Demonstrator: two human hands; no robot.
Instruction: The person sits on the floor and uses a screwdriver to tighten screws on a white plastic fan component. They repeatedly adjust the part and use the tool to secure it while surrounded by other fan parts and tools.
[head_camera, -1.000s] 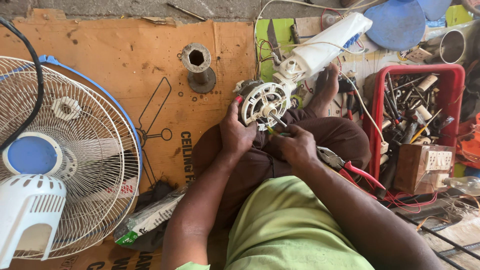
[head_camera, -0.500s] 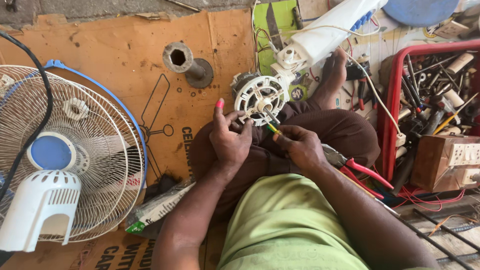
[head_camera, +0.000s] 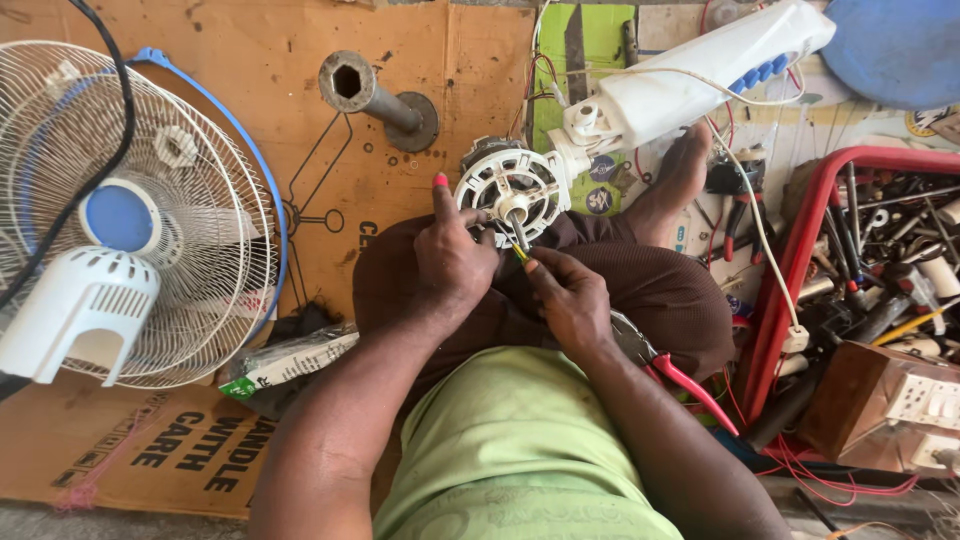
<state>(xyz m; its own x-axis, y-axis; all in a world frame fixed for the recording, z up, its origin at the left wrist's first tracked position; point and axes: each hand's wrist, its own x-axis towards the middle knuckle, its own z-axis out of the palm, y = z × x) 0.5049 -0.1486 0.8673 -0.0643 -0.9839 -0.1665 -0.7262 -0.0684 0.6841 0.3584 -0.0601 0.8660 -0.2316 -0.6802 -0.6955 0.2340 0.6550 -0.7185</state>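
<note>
Right now, line by line:
Fan motor (head_camera: 512, 190): upper middle of the frame, resting on the person's lap, its white round housing facing up.
Left hand (head_camera: 452, 262): closed on the motor's lower left rim — one finger stretched upward.
Right hand (head_camera: 572, 297): pinched around a small yellow-green tool (head_camera: 521, 251) at the motor's shaft.
Pliers (head_camera: 668, 368): red handles, right of the right wrist.
Fan guard (head_camera: 190, 215): far left — on cardboard (head_camera: 260, 90).

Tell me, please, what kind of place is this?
Probably an informal fan repair spot on the floor: a round white fan motor in the person's lap, a red wire basket of tools, a white-and-blue fan head on flattened brown cardboard.
</note>
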